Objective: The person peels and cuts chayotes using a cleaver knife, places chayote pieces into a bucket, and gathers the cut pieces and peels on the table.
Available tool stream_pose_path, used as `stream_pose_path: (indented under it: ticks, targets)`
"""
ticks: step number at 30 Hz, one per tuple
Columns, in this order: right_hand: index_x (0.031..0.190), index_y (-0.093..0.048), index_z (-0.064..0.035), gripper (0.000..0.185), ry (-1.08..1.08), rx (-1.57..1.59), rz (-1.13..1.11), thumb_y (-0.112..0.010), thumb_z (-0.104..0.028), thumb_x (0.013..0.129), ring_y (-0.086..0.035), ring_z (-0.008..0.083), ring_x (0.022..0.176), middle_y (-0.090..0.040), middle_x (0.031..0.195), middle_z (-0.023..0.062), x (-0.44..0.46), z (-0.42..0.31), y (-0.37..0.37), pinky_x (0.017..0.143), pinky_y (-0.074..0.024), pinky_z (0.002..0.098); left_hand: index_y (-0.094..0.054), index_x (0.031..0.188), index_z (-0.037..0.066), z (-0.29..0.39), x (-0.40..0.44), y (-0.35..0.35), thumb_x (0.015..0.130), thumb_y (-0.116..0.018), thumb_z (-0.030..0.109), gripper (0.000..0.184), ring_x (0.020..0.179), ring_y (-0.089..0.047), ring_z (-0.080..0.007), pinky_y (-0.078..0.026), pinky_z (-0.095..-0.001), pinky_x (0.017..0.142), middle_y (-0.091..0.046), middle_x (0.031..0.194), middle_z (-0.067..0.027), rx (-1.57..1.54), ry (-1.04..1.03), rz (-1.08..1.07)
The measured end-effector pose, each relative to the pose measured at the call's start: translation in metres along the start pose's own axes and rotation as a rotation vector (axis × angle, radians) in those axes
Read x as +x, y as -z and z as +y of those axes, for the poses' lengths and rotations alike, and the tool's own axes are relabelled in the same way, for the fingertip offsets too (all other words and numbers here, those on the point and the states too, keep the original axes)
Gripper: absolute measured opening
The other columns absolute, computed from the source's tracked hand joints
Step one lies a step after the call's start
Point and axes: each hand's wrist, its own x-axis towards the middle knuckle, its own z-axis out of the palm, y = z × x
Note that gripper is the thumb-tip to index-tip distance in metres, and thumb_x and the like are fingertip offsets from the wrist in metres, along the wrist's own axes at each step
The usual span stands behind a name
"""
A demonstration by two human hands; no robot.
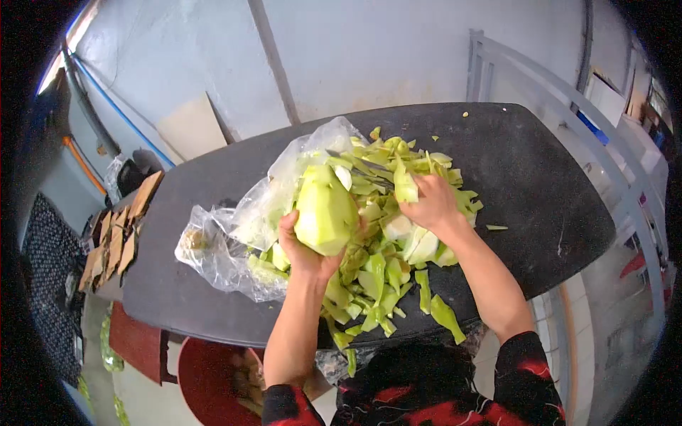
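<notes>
My left hand [310, 250] is wrapped round a large peeled pale-green fruit [327, 211], holding it tilted above the table. My right hand [432, 204] is closed on what looks like a knife [371, 169], whose dark blade points left towards the fruit; its handle is hidden in my fingers. A strip of green peel [405, 183] hangs at my right fingertips. Below both hands spreads a heap of green peelings [376, 280], with pale peeled pieces [420, 245] among them. Clear plastic bags [266, 206] lie left of the heap, touching it.
The dark table [540, 206] has a grey metal railing [604, 135] on its right and a pale wall [369, 57] behind. A round brownish thing [192, 238] sits inside the plastic at left. A red bin [206, 383] stands below the front edge, near cardboard pieces [114, 245].
</notes>
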Motion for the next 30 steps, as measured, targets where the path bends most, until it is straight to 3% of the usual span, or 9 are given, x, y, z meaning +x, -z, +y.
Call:
stream_pose_path:
  ticks: [2,4,7,10,14,19,22,26,30]
  targets:
    - [0.094,-0.065,-0.0054,0.029,0.100,-0.024,0.052,-0.069,-0.015,0.067,-0.064,0.0318,0.062,-0.066,0.071,0.0130,-0.002,0.004,-0.008,0.057,-0.0507,0.0404,-0.048,0.136,0.008,0.000,0.002,-0.001,0.081,-0.052,0.058,0.074,0.109,-0.057,-0.0360,-0.048,-0.0515,0.087,-0.058,0.122,-0.0208,-0.037,-0.086,0.292]
    - [0.092,-0.067,-0.0026,0.027,0.161,-0.005,0.064,-0.068,-0.018,0.069,-0.065,0.0310,0.063,-0.066,0.073,0.0129,-0.004,-0.006,-0.006,0.057,-0.0509,0.0397,-0.050,0.134,0.009,0.006,0.002,0.003,0.086,-0.049,0.056,0.067,0.112,-0.056,-0.0341,-0.048,-0.0531,0.090,-0.058,0.124,-0.0176,-0.042,-0.082,0.274]
    - [0.091,-0.066,0.0019,0.031,0.332,-0.073,0.113,-0.070,-0.021,0.071,-0.066,0.0312,0.064,-0.067,0.076,0.0145,-0.012,-0.014,-0.008,0.058,-0.0515,0.0394,-0.050,0.134,0.010,0.008,0.008,0.000,0.092,-0.042,0.052,0.060,0.118,-0.055,-0.0332,-0.043,-0.0561,0.101,-0.057,0.130,-0.0130,-0.023,-0.186,0.476]
    - [0.097,-0.068,0.0004,0.033,0.591,-0.076,0.233,-0.069,-0.021,0.071,-0.067,0.0303,0.068,-0.067,0.079,0.0118,-0.016,-0.030,-0.009,0.060,-0.0537,0.0395,-0.052,0.132,0.010,0.009,0.007,0.012,0.092,-0.042,0.051,0.058,0.120,-0.054,-0.0298,-0.043,-0.0505,0.103,-0.057,0.131,-0.0107,-0.138,-0.169,0.439]
    - [0.083,-0.066,0.0042,0.023,0.756,-0.026,0.265,-0.066,-0.012,0.065,-0.061,0.0246,0.058,-0.060,0.067,0.0099,-0.024,-0.057,-0.007,0.050,-0.0474,0.0363,-0.057,0.125,0.009,0.009,-0.001,0.014,0.091,-0.045,0.053,0.056,0.105,-0.062,-0.0272,-0.049,-0.0439,0.093,-0.065,0.118,-0.0100,-0.007,-0.088,0.342]
    - [0.064,-0.049,-0.0054,0.013,0.775,-0.021,0.395,-0.062,-0.007,0.060,-0.048,0.0189,0.048,-0.041,0.054,0.0023,-0.022,-0.078,-0.009,0.045,-0.0385,0.0296,-0.057,0.122,0.004,0.005,-0.001,-0.001,0.091,-0.046,0.050,0.057,0.101,-0.063,-0.0284,-0.051,-0.0401,0.088,-0.065,0.114,-0.0155,-0.060,-0.128,0.220]
    - [0.062,-0.048,-0.0076,0.015,0.765,-0.036,0.379,-0.063,-0.006,0.062,-0.050,0.0191,0.047,-0.042,0.053,0.0031,-0.024,-0.079,-0.006,0.044,-0.0402,0.0308,-0.058,0.122,0.003,0.005,-0.002,0.011,0.090,-0.046,0.049,0.057,0.102,-0.062,-0.0298,-0.051,-0.0416,0.090,-0.065,0.115,-0.0162,-0.083,-0.104,0.145]
    - [0.069,-0.051,-0.0107,0.015,0.659,-0.055,0.283,-0.065,-0.011,0.068,-0.059,0.0211,0.051,-0.052,0.057,0.0032,-0.019,-0.055,-0.010,0.048,-0.0475,0.0341,-0.056,0.126,0.006,0.007,0.002,0.015,0.088,-0.049,0.048,0.058,0.108,-0.060,-0.0322,-0.042,-0.0468,0.103,-0.062,0.122,-0.0154,-0.097,-0.174,0.439]
    - [0.070,-0.050,-0.0103,0.017,0.559,-0.037,0.207,-0.067,-0.009,0.065,-0.061,0.0237,0.053,-0.056,0.059,0.0037,-0.014,-0.049,-0.007,0.050,-0.0494,0.0370,-0.055,0.128,0.004,0.013,0.004,0.010,0.087,-0.049,0.045,0.059,0.111,-0.059,-0.0326,-0.043,-0.0453,0.103,-0.061,0.125,-0.0175,-0.078,-0.198,0.320]
